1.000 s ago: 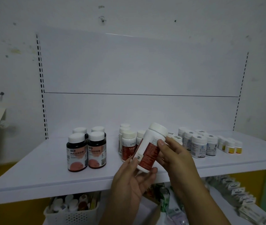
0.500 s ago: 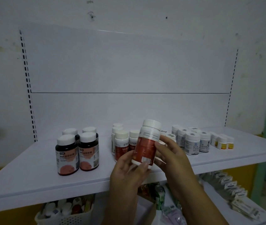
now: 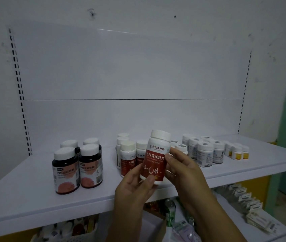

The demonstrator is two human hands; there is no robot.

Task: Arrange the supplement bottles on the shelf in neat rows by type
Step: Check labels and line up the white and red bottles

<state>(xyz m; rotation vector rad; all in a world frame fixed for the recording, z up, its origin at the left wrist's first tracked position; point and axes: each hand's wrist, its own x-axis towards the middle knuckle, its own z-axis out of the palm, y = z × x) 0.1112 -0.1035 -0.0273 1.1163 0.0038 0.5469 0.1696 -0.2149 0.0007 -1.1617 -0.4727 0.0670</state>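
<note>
Between left hand [image 3: 133,186] and right hand [image 3: 182,169], red-label bottle [image 3: 156,158].

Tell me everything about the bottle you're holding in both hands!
The bottle is white and looks plastic, with a white cap closed on top. A red label wraps its body, with white Chinese writing and a white heartbeat line, facing the camera. It is nearly upright, leaning slightly right. The left hand holds its lower left side, the right hand its right side, in front of the shelf.
</note>
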